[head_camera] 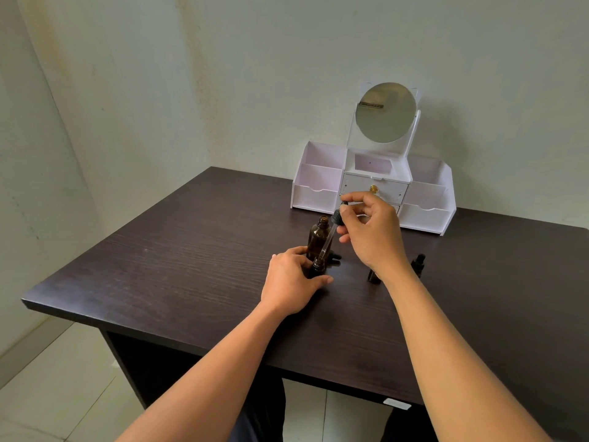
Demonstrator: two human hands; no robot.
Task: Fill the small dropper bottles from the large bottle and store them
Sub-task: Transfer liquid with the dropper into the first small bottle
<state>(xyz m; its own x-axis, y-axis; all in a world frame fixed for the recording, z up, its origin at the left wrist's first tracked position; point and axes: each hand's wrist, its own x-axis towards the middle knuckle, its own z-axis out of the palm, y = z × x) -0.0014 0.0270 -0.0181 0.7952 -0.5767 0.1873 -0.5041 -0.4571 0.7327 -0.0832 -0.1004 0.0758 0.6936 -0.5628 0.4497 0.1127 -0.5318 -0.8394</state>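
The large amber bottle [318, 237] stands uncapped near the middle of the dark table [159, 266]. Just in front of it my left hand [291, 280] grips a small open dropper bottle [318, 266] on the tabletop. My right hand [371, 228] pinches the black bulb of a dropper [331, 232], whose glass tube slants down with its tip at the small bottle's mouth. Another small bottle [373, 275] stands partly hidden behind my right wrist. A capped small dropper bottle [418, 263] stands further right.
A white organiser [318, 189] with side compartments, a centre drawer and a round mirror [386, 112] stands at the table's back edge against the wall. A small black cap [334, 256] lies beside the large bottle. The table's front edge runs below my forearms.
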